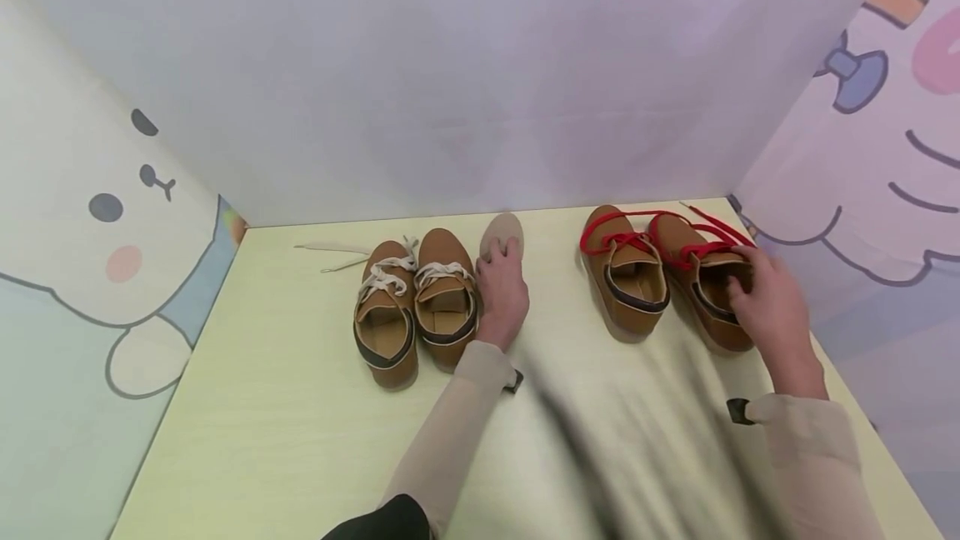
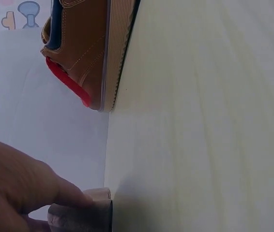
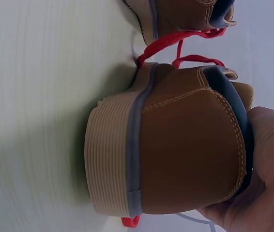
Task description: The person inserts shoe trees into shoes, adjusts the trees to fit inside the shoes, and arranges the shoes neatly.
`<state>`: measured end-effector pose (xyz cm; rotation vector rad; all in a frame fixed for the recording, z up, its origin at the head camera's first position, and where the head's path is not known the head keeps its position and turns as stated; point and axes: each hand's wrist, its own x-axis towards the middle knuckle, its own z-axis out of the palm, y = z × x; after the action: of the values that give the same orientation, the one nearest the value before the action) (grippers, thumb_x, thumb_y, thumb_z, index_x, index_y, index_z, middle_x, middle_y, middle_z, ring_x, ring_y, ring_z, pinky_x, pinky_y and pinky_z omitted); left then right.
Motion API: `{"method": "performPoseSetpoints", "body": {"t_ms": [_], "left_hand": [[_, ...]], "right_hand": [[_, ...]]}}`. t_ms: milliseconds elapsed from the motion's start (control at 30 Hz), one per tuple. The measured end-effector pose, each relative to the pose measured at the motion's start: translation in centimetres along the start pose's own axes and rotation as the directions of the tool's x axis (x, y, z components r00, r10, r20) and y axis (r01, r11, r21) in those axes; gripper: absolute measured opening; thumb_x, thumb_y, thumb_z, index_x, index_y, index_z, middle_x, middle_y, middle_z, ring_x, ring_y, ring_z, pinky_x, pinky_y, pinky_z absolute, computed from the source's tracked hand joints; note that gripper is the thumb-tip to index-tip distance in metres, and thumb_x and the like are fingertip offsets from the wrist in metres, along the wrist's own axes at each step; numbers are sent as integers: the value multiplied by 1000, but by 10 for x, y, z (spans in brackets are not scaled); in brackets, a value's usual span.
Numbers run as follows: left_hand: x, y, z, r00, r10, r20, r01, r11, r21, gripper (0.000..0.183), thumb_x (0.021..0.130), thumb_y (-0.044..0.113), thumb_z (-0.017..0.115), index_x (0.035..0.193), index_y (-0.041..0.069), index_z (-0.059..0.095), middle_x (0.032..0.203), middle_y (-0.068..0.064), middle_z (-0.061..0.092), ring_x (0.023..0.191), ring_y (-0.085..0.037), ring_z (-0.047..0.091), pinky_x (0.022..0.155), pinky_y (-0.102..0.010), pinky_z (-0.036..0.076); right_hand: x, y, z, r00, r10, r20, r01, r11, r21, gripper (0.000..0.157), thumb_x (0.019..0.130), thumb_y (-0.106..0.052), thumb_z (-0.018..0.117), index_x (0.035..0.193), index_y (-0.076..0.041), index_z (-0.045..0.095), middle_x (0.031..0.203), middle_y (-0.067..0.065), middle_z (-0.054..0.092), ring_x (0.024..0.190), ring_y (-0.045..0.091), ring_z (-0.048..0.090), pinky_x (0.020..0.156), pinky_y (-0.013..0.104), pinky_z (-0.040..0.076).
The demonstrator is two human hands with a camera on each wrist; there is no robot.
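My left hand (image 1: 502,294) pinches a beige, round-ended thing (image 1: 502,227) near the back of the table. Most of it is hidden under the hand; in the left wrist view its low grey-beige edge (image 2: 81,217) shows at the thumb. My right hand (image 1: 772,307) grips the right-hand brown shoe (image 1: 686,273) with red laces by its opening, thumb inside. From the right wrist, the shoe's thick ribbed sole (image 3: 110,159) and brown heel show. Its mate, another brown shoe (image 1: 628,307) with red laces, stands just to the left.
Two brown shoes with white laces, the left one (image 1: 386,357) and the right one (image 1: 444,340), stand side by side left of my left hand. Loose lace ends (image 1: 333,248) trail left over the pale table (image 1: 262,407). Cartoon-printed walls (image 1: 480,90) enclose the back and sides. Blurred dark strips (image 1: 577,440) cross the foreground.
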<state>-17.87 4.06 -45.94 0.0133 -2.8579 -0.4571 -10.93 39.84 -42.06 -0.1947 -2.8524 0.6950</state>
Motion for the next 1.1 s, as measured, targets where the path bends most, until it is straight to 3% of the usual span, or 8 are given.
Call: {"method": "performPoseSetpoints", "body": {"t_ms": [233, 433, 733, 1100], "left_hand": [[-5, -2, -7, 999, 21, 25, -18, 995, -94, 44, 95, 7, 69, 137, 19, 58, 144, -15, 56, 108, -43, 69, 87, -52, 60], [-10, 1, -27, 999, 42, 5, -40, 979, -198, 45, 94, 11, 72, 136, 24, 63, 146, -7, 58, 109, -40, 70, 83, -53, 61], [-29, 17, -63, 987, 159, -25, -159, 942, -296, 44, 91, 7, 67, 132, 25, 66, 141, 0, 61, 103, -37, 68, 76, -49, 59], [-55, 47, -96, 960, 278, -20, -272, 918, -290, 46, 90, 12, 71, 132, 28, 65, 139, 1, 63, 96, -30, 69, 73, -40, 59]], "right_hand": [[-3, -7, 3, 1000, 22, 9, -22, 1000, -16, 53, 99, -10, 59, 148, 4, 44, 133, 43, 51, 118, 61, 48, 94, 76, 40], [-4, -11, 4, 999, 21, 41, -20, 999, -25, 51, 102, -14, 53, 149, 5, 42, 133, 41, 51, 111, 58, 51, 87, 73, 42], [2, -2, 0, 995, -79, 64, 79, 997, 8, 49, 98, -5, 52, 146, 6, 45, 132, 40, 48, 105, 52, 47, 86, 71, 40], [7, 1, -9, 979, -202, 22, 202, 979, -8, 44, 92, 10, 48, 135, 8, 54, 119, 36, 56, 104, 55, 52, 88, 71, 41]]}}
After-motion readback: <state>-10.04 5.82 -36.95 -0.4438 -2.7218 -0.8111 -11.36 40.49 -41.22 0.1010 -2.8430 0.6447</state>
